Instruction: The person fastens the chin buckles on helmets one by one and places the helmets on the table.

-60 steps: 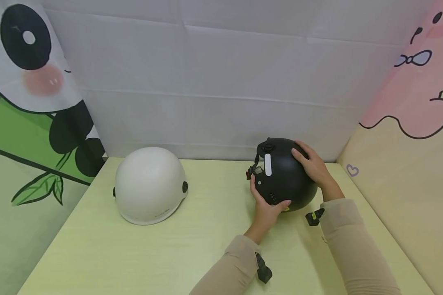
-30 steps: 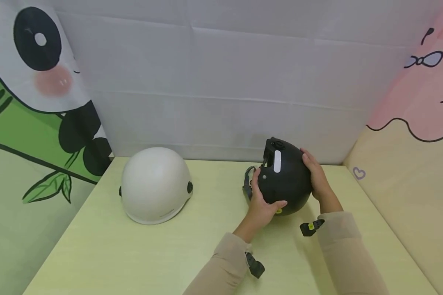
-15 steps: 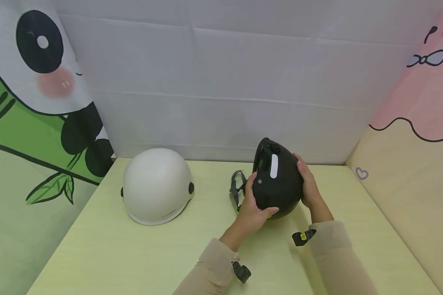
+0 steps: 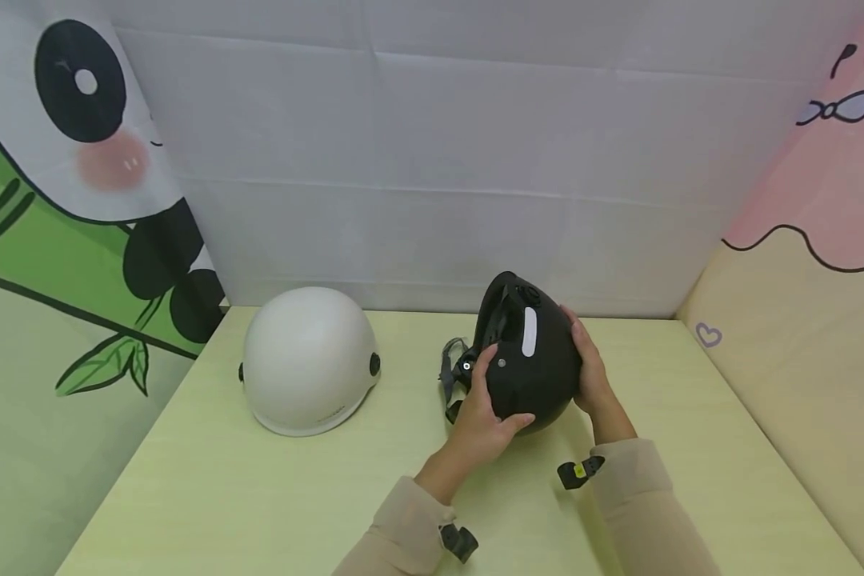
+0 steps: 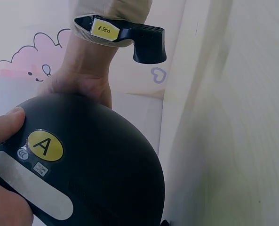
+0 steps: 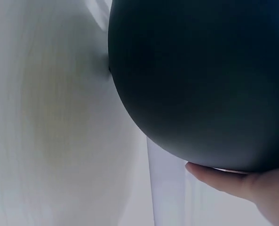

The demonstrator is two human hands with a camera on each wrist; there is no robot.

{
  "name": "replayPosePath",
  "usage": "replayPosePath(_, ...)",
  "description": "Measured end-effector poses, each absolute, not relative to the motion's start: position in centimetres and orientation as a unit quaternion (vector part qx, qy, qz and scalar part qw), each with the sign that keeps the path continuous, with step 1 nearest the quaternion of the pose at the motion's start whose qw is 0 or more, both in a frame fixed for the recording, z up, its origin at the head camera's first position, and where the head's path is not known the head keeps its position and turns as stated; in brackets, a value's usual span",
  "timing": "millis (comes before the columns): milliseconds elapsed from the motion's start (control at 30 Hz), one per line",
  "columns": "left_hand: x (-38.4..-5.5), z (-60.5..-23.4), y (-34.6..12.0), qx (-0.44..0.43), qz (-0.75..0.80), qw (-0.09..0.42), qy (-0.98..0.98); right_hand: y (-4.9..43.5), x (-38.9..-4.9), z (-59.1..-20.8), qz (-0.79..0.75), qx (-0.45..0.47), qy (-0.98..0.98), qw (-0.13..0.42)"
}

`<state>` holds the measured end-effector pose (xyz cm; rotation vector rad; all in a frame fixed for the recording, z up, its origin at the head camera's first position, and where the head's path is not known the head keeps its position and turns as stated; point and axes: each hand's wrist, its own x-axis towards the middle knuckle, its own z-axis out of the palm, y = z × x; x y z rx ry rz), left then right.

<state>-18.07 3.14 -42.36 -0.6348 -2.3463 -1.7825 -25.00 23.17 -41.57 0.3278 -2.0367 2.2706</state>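
Observation:
Both hands hold a black helmet (image 4: 540,364) on the right half of the table. It lies tilted, its opening toward the left, with a white strip on its side and a grey chin strap (image 4: 448,380) hanging out at the left. My left hand (image 4: 478,424) grips the near side by the rim, thumb spread from the fingers. Around the right side of the shell my right hand (image 4: 588,372) is cupped, its fingertips partly hidden behind it. A yellow "A" sticker (image 5: 45,146) shows in the left wrist view. Whether the helmet touches the table I cannot tell.
A white helmet (image 4: 310,360) with black side knobs stands on the left half of the pale yellow table (image 4: 259,504). A grey-white wall sheet (image 4: 418,176) closes off the back. Printed cartoon panels flank both sides. Small black cameras (image 4: 458,542) sit on the wrists.
Both hands have shifted the black helmet leftward and turned it, so more of its opening shows. The chin strap has swung out at the left. The white helmet stays in place.

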Motion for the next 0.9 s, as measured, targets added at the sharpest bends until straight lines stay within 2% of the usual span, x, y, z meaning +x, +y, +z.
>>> replayPosePath(367,-17.7,-42.5,2.3,-0.217,-0.582,0.057,-0.782,22.6,-24.8,-42.4,0.750,0.123,-0.648,0.041)
replayPosePath(900,-17.3,-45.7,2.1,-0.238,-0.586,0.130,-0.764,22.1,-24.5,-42.9,0.732,0.128,-0.666,0.061)
